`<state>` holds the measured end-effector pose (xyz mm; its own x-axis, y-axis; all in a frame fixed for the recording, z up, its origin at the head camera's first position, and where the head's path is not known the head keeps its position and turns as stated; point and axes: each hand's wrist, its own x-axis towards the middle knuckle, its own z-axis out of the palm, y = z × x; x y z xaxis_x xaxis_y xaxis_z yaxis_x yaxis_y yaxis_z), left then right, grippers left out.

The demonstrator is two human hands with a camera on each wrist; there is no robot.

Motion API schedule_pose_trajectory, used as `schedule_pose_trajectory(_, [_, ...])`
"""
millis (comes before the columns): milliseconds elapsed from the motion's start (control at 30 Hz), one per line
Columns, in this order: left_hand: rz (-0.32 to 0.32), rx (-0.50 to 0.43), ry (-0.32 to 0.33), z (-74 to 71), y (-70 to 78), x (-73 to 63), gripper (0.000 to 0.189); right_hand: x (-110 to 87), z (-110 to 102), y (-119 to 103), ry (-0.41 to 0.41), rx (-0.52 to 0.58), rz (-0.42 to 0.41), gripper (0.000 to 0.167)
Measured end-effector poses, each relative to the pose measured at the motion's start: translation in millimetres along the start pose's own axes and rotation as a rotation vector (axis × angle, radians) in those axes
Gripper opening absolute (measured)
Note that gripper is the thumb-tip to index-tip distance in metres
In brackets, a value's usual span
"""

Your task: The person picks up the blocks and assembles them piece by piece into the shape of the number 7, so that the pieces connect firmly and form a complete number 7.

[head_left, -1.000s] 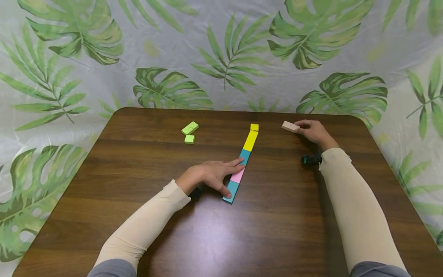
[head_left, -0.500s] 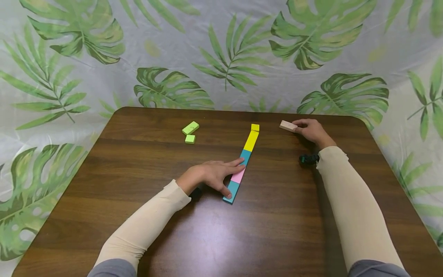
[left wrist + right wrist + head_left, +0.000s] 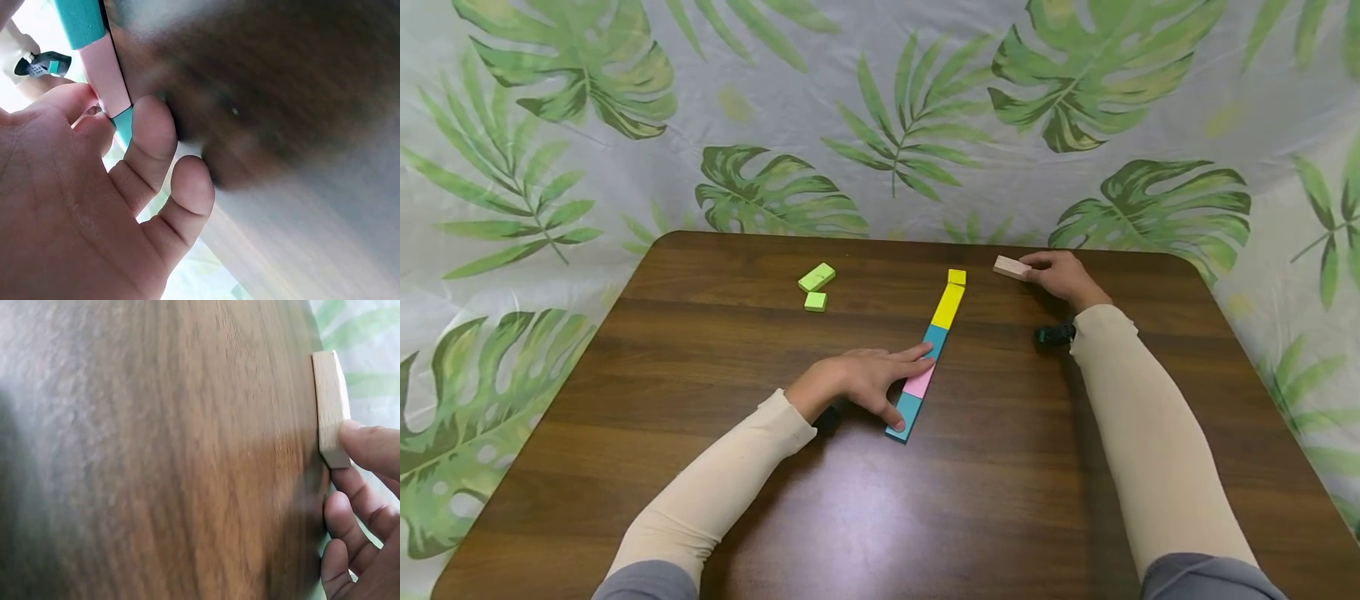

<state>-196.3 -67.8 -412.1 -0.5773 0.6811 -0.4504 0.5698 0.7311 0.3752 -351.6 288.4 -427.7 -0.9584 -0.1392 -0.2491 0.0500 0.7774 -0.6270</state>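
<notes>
A line of flat blocks runs up the table: a near teal block [image 3: 911,407], a pink block [image 3: 919,383], a far teal block [image 3: 935,335], a long yellow block [image 3: 948,307] and a small yellow block [image 3: 957,277] at the far end, slightly askew. My left hand [image 3: 867,379] rests on the line with fingers spread, thumb on the near teal block and fingertips around the pink and far teal blocks. Right of the far end, my right hand [image 3: 1060,277] pinches one end of a plain wooden block [image 3: 1011,267], also seen close over the table in the right wrist view.
Two light green blocks lie at the back left, a longer block [image 3: 817,277] and a smaller block [image 3: 816,302]. The brown wooden table [image 3: 985,500] ends at its back edge before a leaf-patterned cloth [image 3: 775,83]. A small black device [image 3: 1054,335] hangs under the right wrist.
My right hand has slid the wooden block leftward toward the yellow end of the line. The left hand keeps its place on the line.
</notes>
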Motion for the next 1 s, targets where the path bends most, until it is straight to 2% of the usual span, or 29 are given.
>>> schedule_pose_trajectory(600, [0.010,0.003,-0.003,1.8,-0.6,2.2,0.101,16.9,17.3,-30.7,-0.031,-0.056,-0.035,0.048])
schedule_pose_trajectory(1000, [0.005,0.001,0.007,1.0,-3.3,0.7,0.101,31.9,27.4,-48.6,-0.025,0.024,-0.034,0.045])
